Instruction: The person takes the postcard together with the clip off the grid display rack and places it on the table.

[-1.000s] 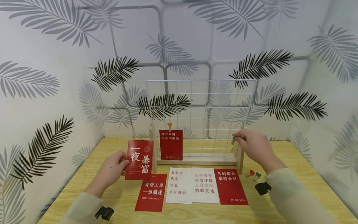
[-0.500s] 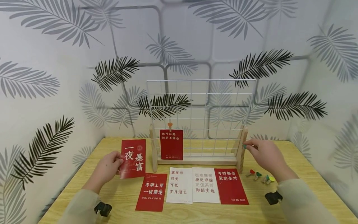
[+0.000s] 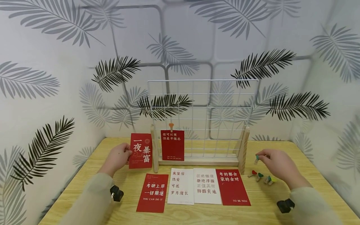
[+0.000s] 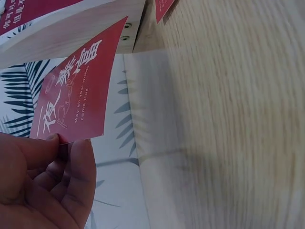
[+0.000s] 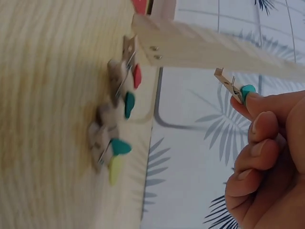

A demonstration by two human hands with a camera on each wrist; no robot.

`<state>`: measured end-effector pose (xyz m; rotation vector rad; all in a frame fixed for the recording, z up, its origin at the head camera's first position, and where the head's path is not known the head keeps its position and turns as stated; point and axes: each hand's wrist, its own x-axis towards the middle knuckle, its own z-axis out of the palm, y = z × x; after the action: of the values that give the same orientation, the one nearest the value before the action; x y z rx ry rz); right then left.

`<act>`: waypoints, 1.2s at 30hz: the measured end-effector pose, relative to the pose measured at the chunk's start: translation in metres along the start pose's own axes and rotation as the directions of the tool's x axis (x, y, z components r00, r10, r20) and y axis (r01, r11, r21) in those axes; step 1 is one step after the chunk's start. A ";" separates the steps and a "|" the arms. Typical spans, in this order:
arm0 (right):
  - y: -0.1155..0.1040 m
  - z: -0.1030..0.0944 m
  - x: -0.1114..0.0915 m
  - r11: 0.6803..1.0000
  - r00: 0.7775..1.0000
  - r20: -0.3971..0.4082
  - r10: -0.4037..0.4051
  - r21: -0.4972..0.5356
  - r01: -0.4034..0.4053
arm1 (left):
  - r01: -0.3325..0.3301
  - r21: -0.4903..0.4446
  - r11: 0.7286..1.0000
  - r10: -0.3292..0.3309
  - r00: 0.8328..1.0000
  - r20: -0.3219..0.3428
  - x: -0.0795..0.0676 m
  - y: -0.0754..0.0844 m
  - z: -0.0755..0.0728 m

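Head view: a person sits at a light wooden desk facing a white wire grid that stands upright in a wooden base. The left hand pinches a red card with white characters by its left edge, thumb in front, holding it upright just left of the grid's left post. The right hand is lifted above the desk to the right of the grid, fingertips pinching a small wooden clip with a green tip. Below that hand, four more clips lie on the desk in a loose row. Another red card hangs on the grid from an orange-tipped clip. Four cards, two red and two white, lie flat side by side in front of the grid.
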<state>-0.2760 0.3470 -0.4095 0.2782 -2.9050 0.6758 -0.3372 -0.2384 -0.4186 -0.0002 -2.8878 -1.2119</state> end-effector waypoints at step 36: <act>0.083 -0.003 -0.032 0.987 0.944 0.290 0.158 -0.036 -0.154 | 0.088 0.227 0.970 -0.090 0.996 -0.005 0.029 -0.017 0.037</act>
<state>-0.2618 0.4265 -0.4481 0.1584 -3.2409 0.6923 -0.3663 -0.2244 -0.4567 0.1297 -3.0425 -0.8847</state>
